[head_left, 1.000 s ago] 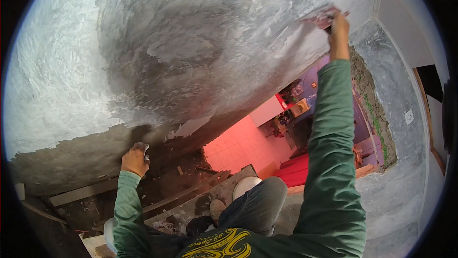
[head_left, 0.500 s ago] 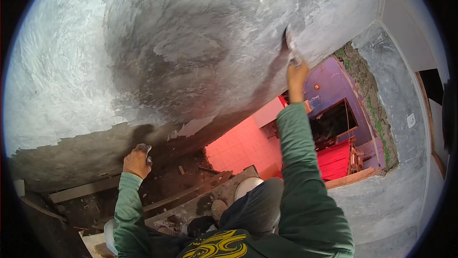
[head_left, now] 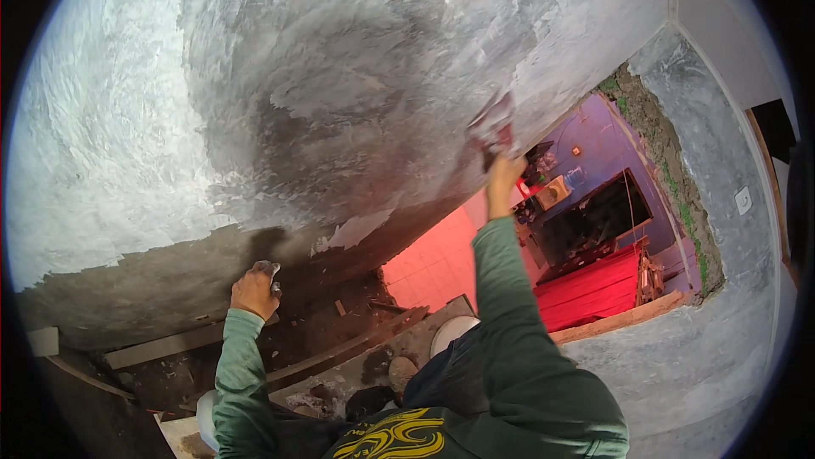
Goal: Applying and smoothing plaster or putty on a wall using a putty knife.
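Observation:
A grey plastered wall (head_left: pixel 382 60) fills the view before me, pale and streaky at the left, with a darker damp-looking patch in the middle. My right hand (head_left: pixel 507 174) is closed round the handle of a putty knife (head_left: pixel 494 126). Its broad blade, blurred by motion, is at the wall surface near the opening on the right. Lower left, my left hand (head_left: pixel 253 292) is curled up in front of the wall's darker uncoated strip (head_left: pixel 144 293). Something small and whitish shows at its fingers, too little to name.
To the right a rough-edged wall opening (head_left: pixel 679 179) leads into a room with a red cloth (head_left: pixel 586 289) and a dark screen (head_left: pixel 594 217). Boards (head_left: pixel 170 344) and rubble lie below. A white bucket (head_left: pixel 450 332) stands by my leg. A switch plate (head_left: pixel 744 200) is at far right.
My right hand has come down and slightly left along the wall with the putty knife, whose blade now shows broader. My left hand stays closed; the view has shifted a little.

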{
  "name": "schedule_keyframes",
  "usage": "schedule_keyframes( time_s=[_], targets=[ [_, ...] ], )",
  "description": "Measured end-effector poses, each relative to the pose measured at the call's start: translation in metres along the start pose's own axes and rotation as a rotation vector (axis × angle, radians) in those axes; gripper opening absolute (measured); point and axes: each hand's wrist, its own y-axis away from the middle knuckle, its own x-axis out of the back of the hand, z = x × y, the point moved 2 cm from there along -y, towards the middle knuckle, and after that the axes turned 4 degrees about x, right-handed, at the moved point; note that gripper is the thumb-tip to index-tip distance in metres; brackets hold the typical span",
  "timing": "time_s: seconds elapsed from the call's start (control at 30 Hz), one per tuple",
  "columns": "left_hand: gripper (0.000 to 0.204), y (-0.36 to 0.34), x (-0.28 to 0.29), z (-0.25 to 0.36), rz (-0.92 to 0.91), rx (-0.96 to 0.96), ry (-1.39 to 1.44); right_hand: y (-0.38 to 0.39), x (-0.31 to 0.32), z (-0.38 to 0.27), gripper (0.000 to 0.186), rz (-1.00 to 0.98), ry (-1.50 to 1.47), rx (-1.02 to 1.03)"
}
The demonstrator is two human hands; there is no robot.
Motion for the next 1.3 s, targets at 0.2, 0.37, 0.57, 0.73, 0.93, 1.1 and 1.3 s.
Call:
schedule_keyframes(
  time_s=[0.2,0.37,0.57,0.73,0.93,1.1,1.3],
  targets=[
    [0.052,-0.009,0.006,0.009,0.072,-0.053,0.056,-0.081,-0.007,-0.073,0.039,-0.061,0.062,0.301],
    [0.075,-0.038,0.017,0.066,0.399,-0.156,0.156,0.010,-0.061,-0.074,0.041,-0.101,0.352,0.353],
    [0.073,-0.074,-0.120,-0.066,0.576,0.321,0.957,0.138,-0.063,-0.068,0.039,-0.618,0.178,0.311],
    [0.074,-0.092,-0.133,-0.054,0.391,0.896,1.556,-0.035,0.011,-0.004,0.043,-0.089,0.325,0.340],
    [0.073,-0.093,-0.133,-0.051,0.440,0.495,2.046,-0.113,-0.017,-0.079,0.035,-0.176,0.155,0.087],
    [0.069,-0.086,-0.090,-0.054,0.485,0.680,1.843,0.020,-0.060,-0.125,0.033,-0.244,0.220,0.389],
    [0.053,-0.109,-0.093,-0.025,0.500,0.664,2.095,0.199,-0.094,-0.117,0.048,-0.478,0.176,0.414]
  ],
)
